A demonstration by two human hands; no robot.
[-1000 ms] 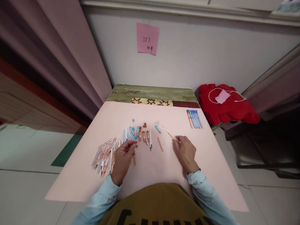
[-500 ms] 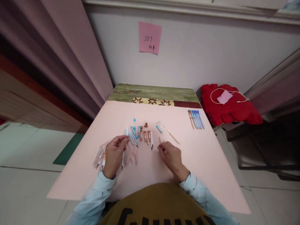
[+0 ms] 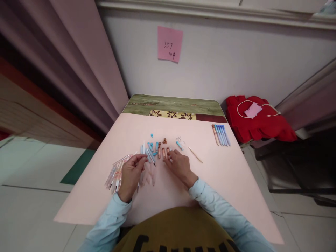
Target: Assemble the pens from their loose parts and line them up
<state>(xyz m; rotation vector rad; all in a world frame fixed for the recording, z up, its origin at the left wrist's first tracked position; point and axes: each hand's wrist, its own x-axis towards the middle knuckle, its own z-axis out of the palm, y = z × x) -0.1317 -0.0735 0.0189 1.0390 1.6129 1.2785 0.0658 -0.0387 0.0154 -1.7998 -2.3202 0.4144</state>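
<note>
My left hand [image 3: 133, 171] hovers over the left-middle of the pink sheet, thumb and fingertips pinched together; what they hold is too small to make out. Under and beside it lie clear pen barrels [image 3: 148, 175] and blue pen pieces [image 3: 156, 147]. My right hand [image 3: 179, 163] is at the brown pen barrels [image 3: 163, 153], its fingers closed over their near right end and hiding the white refills there. Whatever is between those fingers is hidden. Brown pen toppers [image 3: 164, 140] and a small blue topper [image 3: 151, 135] lie beyond.
A pile of pen barrels and refills [image 3: 115, 175] lies left of my left hand. Further right are a blue pen piece [image 3: 179, 145], small clear bits [image 3: 179, 138] and a beige pen part [image 3: 195, 154]. Several assembled pens [image 3: 222, 135] stand in a row near the far-right edge.
My right hand has moved left and slightly away from me, from bare sheet to the brown barrels and refills. My left hand stays pinched in nearly the same place.
</note>
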